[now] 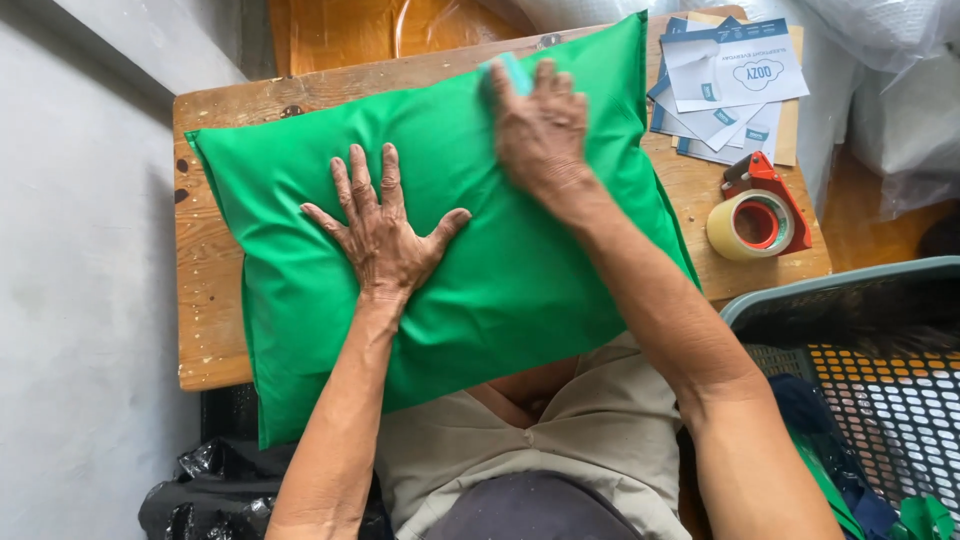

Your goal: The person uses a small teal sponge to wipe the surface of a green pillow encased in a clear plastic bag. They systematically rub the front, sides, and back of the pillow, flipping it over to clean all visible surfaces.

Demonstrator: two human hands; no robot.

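A large green pillow-shaped bag [500,270] lies across a small wooden table [205,300]. My left hand [378,225] rests flat on its middle-left, fingers spread, holding nothing. Farther back, my right hand [540,125] presses down near the bag's far edge. Under its fingers is a small light-blue object [512,70], mostly hidden by the hand; the hand looks blurred.
A tape dispenser [760,212] with a roll of clear tape stands at the table's right edge. Printed white and blue papers [730,70] lie at the back right. A grey plastic basket [860,350] holds green items at the right. Clear plastic bags [890,90] pile behind it. A grey wall [80,300] runs along the left.
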